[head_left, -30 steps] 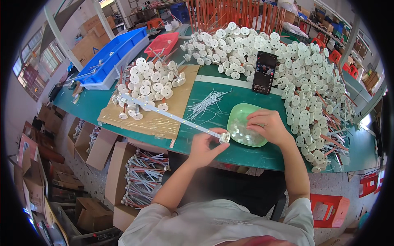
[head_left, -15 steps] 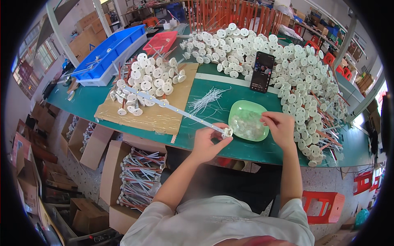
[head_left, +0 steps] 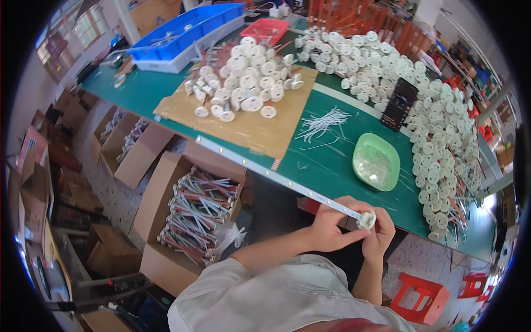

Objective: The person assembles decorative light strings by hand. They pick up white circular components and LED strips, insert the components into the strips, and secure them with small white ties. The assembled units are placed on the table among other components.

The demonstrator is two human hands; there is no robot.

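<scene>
A long, narrow white LED light strip [head_left: 267, 172] with small yellow chips runs from the table's near edge down to my hands. My left hand [head_left: 333, 228] is closed around its near end, just behind a round white end cap [head_left: 366, 220]. Against the other side of this cap, the fingers of my right hand [head_left: 379, 235] are pinched together. Whatever they hold is too small to make out. Beyond my hands stands a light green bowl [head_left: 395, 166] with small clear pieces inside. White cable-like strands [head_left: 326, 126] lie in a loose bundle to its left.
Similar round-capped pieces [head_left: 251, 83] are heaped on a cardboard sheet [head_left: 221, 130]. A larger heap [head_left: 437, 160] curves along the right side, with a phone [head_left: 399, 105] leaning there. Blue tray [head_left: 166, 47] and red basket [head_left: 276, 27] stand at the back. An open carton [head_left: 157, 193] holds many strips below.
My right hand has left the bowl and come to the end cap in my left hand. Both hands and the strip are now closer to my body. The view has shifted and tilted.
</scene>
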